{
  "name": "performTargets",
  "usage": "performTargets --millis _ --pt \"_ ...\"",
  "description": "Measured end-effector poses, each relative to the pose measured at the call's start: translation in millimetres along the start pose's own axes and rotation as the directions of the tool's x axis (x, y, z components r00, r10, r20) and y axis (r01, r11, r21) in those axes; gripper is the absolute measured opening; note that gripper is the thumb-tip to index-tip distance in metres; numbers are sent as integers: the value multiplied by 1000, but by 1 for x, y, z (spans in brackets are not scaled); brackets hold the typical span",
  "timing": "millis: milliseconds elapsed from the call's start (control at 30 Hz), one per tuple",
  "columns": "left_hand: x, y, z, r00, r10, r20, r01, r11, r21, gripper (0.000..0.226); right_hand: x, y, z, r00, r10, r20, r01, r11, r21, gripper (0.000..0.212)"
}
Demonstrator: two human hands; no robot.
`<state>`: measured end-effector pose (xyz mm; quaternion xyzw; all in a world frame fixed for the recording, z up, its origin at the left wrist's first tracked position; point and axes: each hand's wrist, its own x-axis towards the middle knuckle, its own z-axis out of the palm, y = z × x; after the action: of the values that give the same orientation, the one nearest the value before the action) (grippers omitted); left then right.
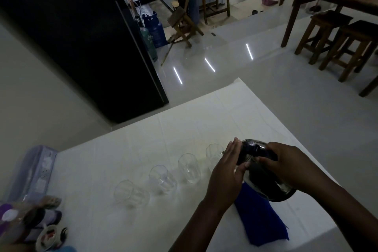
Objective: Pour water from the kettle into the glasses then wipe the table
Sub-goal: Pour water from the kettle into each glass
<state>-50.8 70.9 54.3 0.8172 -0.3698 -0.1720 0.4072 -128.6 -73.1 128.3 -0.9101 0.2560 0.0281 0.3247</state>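
The kettle (266,172), dark and shiny, is held tilted above the worktop (184,120) at about 4 o'clock in the view, its top leaning toward the row of glasses. The right hand (290,163) has its grip clenched around the black handle on top. The left hand (227,170) lies flat against the kettle's left side, fingers straight and together, palm touching the body, not wrapped around it.

Just at 9 o'clock of the kettle stands the nearest glass (213,154), partly hidden behind the left hand's fingers. Three more glasses run in a diagonal line toward 8 o'clock: the second glass (189,168), the third glass (161,179) and the fourth glass (131,193). Whether any holds water cannot be told in the dim light.

Under the kettle, toward 6 o'clock, a blue cloth (259,221) lies folded flat on the white worktop.

At the worktop's 8 o'clock corner sits a cluster of small items (41,223), too blurred to tell apart.
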Motion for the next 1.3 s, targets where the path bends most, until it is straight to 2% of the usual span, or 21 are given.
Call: performTargets --millis 267,600,733,967,1200,1300 --pt "1 0 -2 1000 2 -4 -2 1000 -3 54 3 -2 0 1000 -29 3 29 1000 -10 6" --pt "2 -1 -1 1000 -1 -11 1 1000 -2 54 5 -6 -4 999 -38 32 38 999 -21 14" --pt "2 -2 -1 1000 -2 -7 2 1000 -5 54 5 -9 -6 998 -40 42 41 999 -32 31" --pt "2 1 -3 1000 2 -4 -2 1000 -18 53 4 -8 -6 999 -22 45 24 999 -41 26" --pt "4 2 -2 1000 2 1 -2 1000 -17 53 2 -10 -9 999 -30 31 32 998 -55 31" --pt "3 3 -2 1000 2 -7 -2 1000 -13 53 2 -11 -10 999 -33 36 35 998 -46 25"
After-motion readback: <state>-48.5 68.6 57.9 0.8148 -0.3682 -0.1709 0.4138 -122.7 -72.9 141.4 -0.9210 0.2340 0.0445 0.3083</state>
